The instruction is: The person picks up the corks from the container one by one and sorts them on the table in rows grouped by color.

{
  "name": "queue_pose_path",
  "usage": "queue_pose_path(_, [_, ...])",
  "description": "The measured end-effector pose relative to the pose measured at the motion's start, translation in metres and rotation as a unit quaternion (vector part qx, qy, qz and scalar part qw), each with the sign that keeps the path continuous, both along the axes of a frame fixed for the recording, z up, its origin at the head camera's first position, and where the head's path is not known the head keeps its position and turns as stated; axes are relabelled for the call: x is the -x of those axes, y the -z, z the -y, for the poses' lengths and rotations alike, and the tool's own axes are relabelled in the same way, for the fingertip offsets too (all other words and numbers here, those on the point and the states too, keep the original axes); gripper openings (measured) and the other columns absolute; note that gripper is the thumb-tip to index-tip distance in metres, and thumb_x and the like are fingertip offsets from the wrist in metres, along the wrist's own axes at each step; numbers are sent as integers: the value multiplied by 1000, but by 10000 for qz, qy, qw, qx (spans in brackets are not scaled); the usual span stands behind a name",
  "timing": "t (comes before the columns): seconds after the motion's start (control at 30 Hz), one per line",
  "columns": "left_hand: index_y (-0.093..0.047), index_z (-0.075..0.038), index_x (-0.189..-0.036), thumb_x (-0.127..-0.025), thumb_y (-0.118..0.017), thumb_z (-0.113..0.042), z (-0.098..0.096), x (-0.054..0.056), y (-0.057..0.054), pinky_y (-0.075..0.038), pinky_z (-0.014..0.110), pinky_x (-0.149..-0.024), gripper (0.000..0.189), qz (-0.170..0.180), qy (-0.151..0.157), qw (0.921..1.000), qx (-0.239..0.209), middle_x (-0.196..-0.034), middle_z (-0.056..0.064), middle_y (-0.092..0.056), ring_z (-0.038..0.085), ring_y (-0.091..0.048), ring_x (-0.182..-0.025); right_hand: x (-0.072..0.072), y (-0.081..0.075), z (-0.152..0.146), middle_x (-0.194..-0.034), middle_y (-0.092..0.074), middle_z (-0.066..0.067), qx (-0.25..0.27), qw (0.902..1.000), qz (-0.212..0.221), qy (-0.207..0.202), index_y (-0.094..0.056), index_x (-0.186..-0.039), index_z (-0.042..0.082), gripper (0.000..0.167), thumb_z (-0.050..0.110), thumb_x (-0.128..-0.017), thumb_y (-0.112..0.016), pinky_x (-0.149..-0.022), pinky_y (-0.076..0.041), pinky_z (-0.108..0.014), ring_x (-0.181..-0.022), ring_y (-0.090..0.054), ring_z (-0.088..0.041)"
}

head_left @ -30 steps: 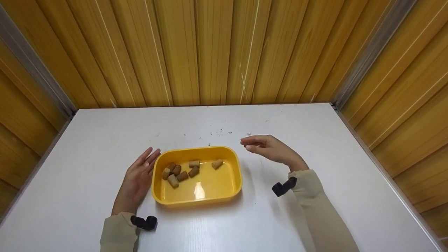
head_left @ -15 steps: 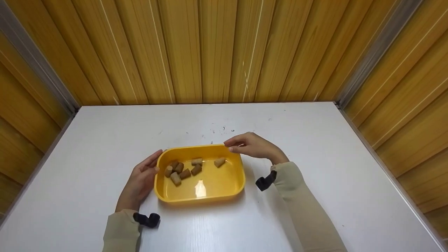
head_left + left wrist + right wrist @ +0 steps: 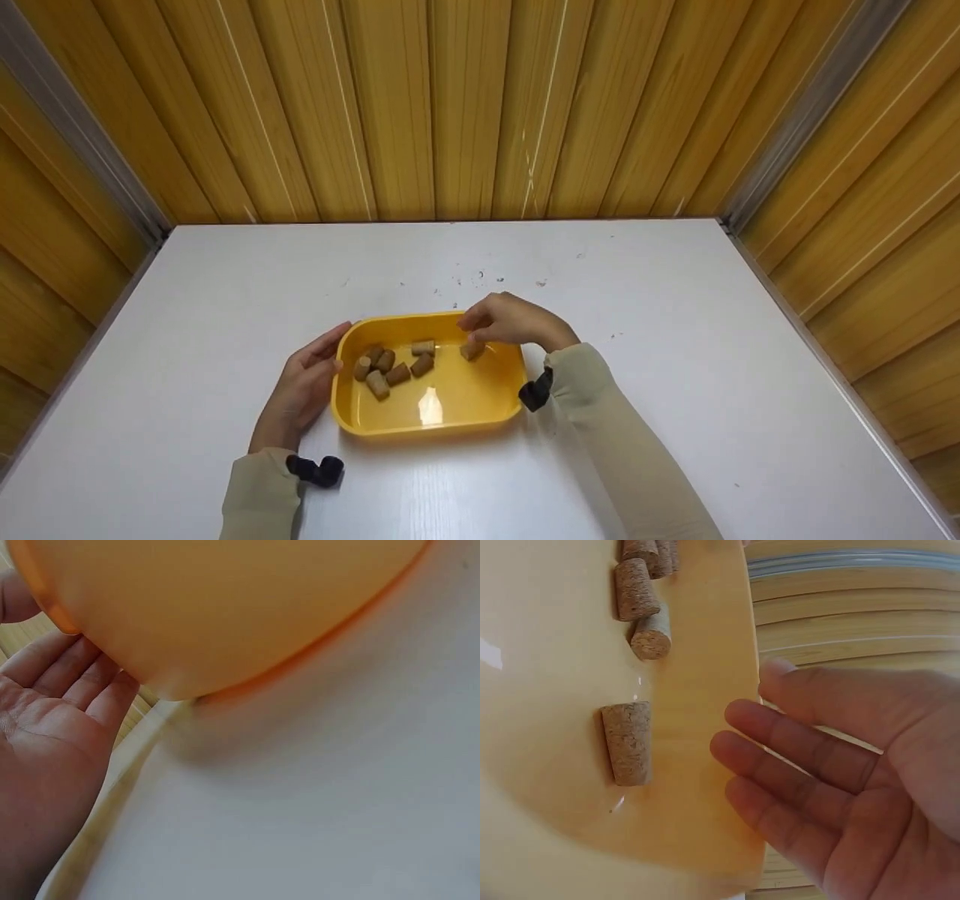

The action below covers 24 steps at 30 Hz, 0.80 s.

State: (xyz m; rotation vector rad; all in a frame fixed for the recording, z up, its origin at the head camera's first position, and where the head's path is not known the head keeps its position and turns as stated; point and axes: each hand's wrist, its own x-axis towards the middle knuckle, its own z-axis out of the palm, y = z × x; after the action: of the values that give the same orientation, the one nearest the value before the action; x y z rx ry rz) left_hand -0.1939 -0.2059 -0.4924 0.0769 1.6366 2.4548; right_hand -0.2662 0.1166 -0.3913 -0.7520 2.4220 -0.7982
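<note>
A yellow plastic tray [image 3: 465, 397] sits on the white table, holding several tapered cork stoppers [image 3: 377, 384], most of them bunched at its left side. My left hand [image 3: 304, 390] lies along the tray's left wall, its fingers on the outside and thumb by the rim; in the left wrist view the tray wall hides the fingertips. My right hand [image 3: 517, 321] hangs over the far right part of the tray, fingers slightly bent. Just below it lies a lone cork stopper [image 3: 628, 744], apart from the fingers in the right wrist view.
The white tabletop [image 3: 247, 285] has small dark marks behind the tray. Yellow wood-patterned panels [image 3: 457, 112] stand at the back and along both sides. A black wrist mount [image 3: 536, 390] hangs over the tray's right edge.
My right hand has moved left and down from beside the tray to over the lone cork stopper. My left hand has come against the tray's left wall, thumb to the rim.
</note>
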Motion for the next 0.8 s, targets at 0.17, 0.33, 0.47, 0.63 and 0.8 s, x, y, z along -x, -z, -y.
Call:
queue_pose_path(0.17, [-33,-1,-148,-91,-50,4,-1,0,0,-40,21,-107,60,-62,-73,9998,170,-139,-5,-52,6,-48,-129,-1,0,9,-123,-67,-9,-262,9996,6,95,-66,-122,5,38,10,-85,-68,-101,-50,-39,-111,-64,-22])
queue_pose_path(0.33, [-35,-1,-147,-91,-51,3,0,0,1,-40,22,-108,59,-132,-30,9996,254,-144,0,-49,7,-48,-131,-2,-1,16,-125,-66,-8,-738,9972,63,137,-66,-124,6,42,11,-82,-73,-102,-49,-39,-113,-63,-22])
queue_pose_path(0.47, [-35,-2,-147,-91,-51,3,0,0,2,-40,23,-108,59,-121,-3,9997,225,-146,2,-47,8,-47,-131,-4,-1,23,-126,-65,-7,-1190,9928,-4,141,-66,-123,9,41,14,-84,-72,-105,-46,-41,-118,-58,-23])
queue_pose_path(0.63, [-35,-2,-147,-91,-53,1,-1,0,1,-40,23,-107,59,-72,-25,9996,265,-145,1,-48,7,-48,-131,-7,1,27,-126,-65,-4,-1460,9893,19,61,-67,-123,13,37,10,-86,-70,-106,-44,-41,-121,-54,-23])
queue_pose_path(0.8, [-35,-3,-147,-92,-53,0,-1,-1,1,-40,23,-108,58,-89,23,9997,216,-147,1,-46,7,-47,-132,-9,3,27,-118,-69,-3,-1440,9896,-23,6,-71,-116,13,34,5,-83,-71,-99,-50,-38,-109,-59,-19])
